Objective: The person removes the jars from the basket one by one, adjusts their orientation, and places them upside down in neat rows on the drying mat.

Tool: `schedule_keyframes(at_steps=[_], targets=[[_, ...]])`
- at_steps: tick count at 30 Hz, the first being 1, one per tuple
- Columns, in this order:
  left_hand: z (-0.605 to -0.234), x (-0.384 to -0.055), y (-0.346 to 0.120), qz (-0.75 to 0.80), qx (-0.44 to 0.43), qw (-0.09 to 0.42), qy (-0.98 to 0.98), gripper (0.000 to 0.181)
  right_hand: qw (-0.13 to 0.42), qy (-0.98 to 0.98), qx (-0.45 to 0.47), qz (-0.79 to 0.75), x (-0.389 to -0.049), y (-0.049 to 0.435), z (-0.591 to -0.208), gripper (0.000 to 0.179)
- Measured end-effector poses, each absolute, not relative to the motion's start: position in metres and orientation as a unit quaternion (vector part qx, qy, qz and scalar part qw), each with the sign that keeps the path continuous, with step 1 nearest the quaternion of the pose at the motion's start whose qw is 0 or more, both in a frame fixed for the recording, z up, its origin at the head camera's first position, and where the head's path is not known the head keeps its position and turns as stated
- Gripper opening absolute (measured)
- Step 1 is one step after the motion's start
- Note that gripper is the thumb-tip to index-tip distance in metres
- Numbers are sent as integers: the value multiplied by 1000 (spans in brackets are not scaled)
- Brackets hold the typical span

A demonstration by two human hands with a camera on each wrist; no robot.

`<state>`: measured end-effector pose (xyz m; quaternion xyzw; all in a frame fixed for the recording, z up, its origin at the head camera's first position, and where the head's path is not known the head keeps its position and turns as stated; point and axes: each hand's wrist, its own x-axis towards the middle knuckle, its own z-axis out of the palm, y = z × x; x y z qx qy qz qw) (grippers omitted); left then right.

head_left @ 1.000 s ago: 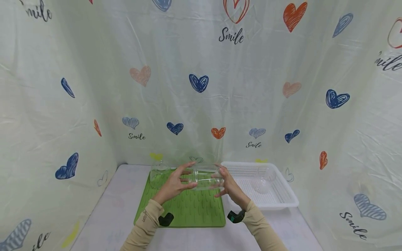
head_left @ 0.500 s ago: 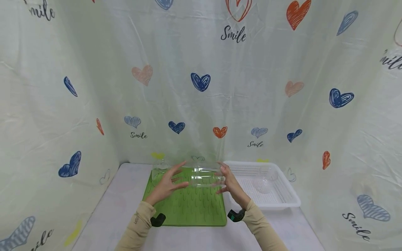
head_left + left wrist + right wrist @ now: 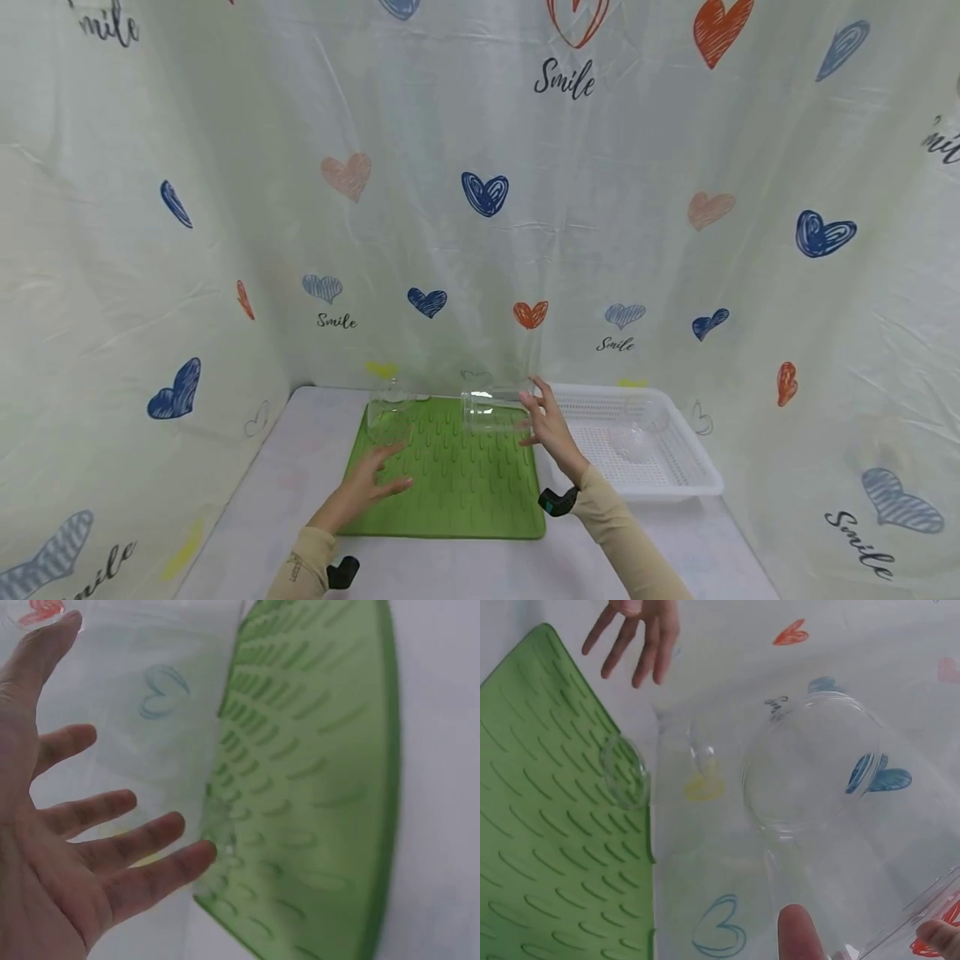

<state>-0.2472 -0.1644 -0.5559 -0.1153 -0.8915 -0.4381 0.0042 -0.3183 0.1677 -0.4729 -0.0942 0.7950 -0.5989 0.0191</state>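
Observation:
A clear see-through jar (image 3: 489,412) lies sideways in the air above the green mat (image 3: 465,500), its mouth toward the left. My right hand (image 3: 553,432) grips it by the base end. In the right wrist view the jar's round rim (image 3: 759,814) shows large, with a thumb (image 3: 799,934) and a fingertip (image 3: 939,937) against the far end. My left hand (image 3: 363,487) is apart from the jar, low over the mat's left side, its fingers spread with nothing in them. A second clear container (image 3: 388,421) stands at the mat's back left.
On the right stands a white perforated basket (image 3: 693,467) holding a clear rounded piece (image 3: 636,435). Both rest on a white table (image 3: 262,500). A curtain (image 3: 420,225) printed with hearts surrounds the back and sides.
My left hand has come off the jar's mouth end and moved down and left. The right hand still holds the jar, now slightly higher and farther back.

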Motion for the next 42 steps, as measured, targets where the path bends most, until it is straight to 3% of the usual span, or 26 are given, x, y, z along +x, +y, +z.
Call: schedule_keyframes(at_steps=[10,26,30,36,42], targets=[[-588,-220,-183,-441,-68,-61,-893,72,-43,833,-103,-541,-333,158,-471,70],[-609,-210,-192,-401,-87,-27,-911,48,-116,888,-108,-431,-357,130,-462,79],[-619,-202,-194,-372,-86,-24,-924,43,-111,899,-105,-410,-362,120,-462,84],[-626,-188,-200,-371,-114,-40,-921,49,-104,916,-112,-371,-369,106,-471,87],[-635,-181,-205,-306,-185,14,-934,55,-97,932,-133,-324,-379,93,-488,88]])
